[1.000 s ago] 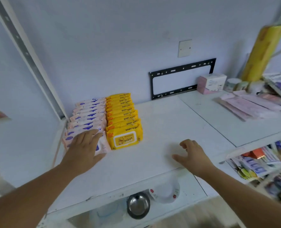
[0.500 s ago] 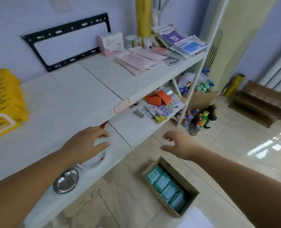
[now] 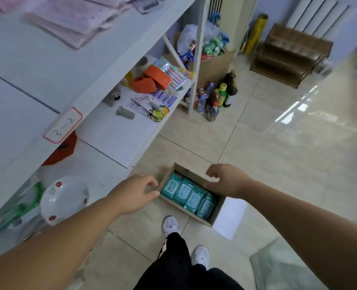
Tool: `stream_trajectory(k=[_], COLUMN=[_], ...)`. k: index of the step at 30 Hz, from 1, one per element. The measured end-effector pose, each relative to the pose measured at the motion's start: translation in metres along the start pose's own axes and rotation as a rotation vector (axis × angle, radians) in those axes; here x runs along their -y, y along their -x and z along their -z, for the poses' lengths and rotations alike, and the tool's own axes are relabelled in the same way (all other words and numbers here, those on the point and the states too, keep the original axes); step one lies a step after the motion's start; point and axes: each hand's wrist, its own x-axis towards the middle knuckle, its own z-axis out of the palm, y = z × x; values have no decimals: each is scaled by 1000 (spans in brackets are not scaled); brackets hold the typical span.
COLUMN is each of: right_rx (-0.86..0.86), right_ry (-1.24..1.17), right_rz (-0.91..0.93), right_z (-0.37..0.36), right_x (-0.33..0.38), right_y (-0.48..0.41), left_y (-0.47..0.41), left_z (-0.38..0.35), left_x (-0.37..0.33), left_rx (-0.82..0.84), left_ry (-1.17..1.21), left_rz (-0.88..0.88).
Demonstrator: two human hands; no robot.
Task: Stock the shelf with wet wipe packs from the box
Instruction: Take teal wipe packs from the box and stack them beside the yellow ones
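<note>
Wet wipe packs (image 3: 189, 196), four teal ones in a row, lie in an open cardboard box (image 3: 195, 175) on the tiled floor, between a person's two hands. At the box's left end the left hand (image 3: 136, 193) hovers with fingers loosely curled, gripping nothing. Over the box's far rim the right hand (image 3: 227, 181) is likewise empty, thumb and fingers apart. Whether either touches the cardboard cannot be told. Left of the box stands the white shelf (image 3: 119, 132).
</note>
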Motion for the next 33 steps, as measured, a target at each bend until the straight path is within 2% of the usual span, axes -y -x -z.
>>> stream_trajectory(k=[5,13,19,25,33], right_rx=[101,205,228,231,248], right_ry=[-20,-154,-225,-302,-334], right_rz=[-95,-264,-335,-409,-432], right_z=[-40,-102,-170,-271,-362], right_x=[-38,-108,-165,-213,-243], right_y=[-34,-93,-164,-236,-317], left_y=[-57,-136,-219,-297,-382], left_z=[-32,-107,-185,-284,-390], left_x=[23,48,74,114,177], left_rx=[131,211,263,269,302], left_ry=[4,101,112,170,193], left_rz=[80,162,203,249,370])
